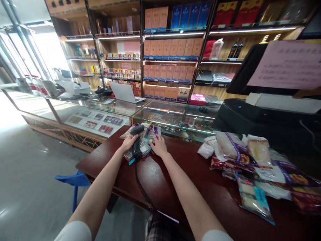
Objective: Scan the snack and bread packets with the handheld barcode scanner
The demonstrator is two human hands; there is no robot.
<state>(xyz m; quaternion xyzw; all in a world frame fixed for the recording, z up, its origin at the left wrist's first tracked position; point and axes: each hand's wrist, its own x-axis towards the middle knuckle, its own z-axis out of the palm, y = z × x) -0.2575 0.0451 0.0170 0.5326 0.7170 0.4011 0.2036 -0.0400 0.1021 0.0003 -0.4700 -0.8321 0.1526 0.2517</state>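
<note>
Near the far end of a dark red wooden surface (153, 173), a small heap of plastic-wrapped snack packets (138, 148) sits under both hands. The left hand (128, 143) has its grip closed around the handle of a black corded barcode scanner (135, 144), with the scanner's head tipped up over the heap. The right hand (158, 145) lies on the heap's far side, its grip spread, the fingers (156, 139) pressing on the wrappers and not visibly pinching any one packet. The scanner's black cord (140, 192) drops across the wood toward the person's checked trousers (167, 233).

To the right, a larger pile of bagged food (253, 166) spreads across the surface, below a black till printer (255, 115). Beyond the hands stands a glass display case (71, 114), with an open laptop (123, 92) on it and shelves of boxed goods (168, 47) behind.

Slick wrappers on polished wood could skate away if pressed off-centre, scattering the heap. If the cord snagged on a knee or the surface's edge, a tug could wrench the scanner sideways in the left hand. Bags in the larger pile could also slide toward the near edge if nudged.
</note>
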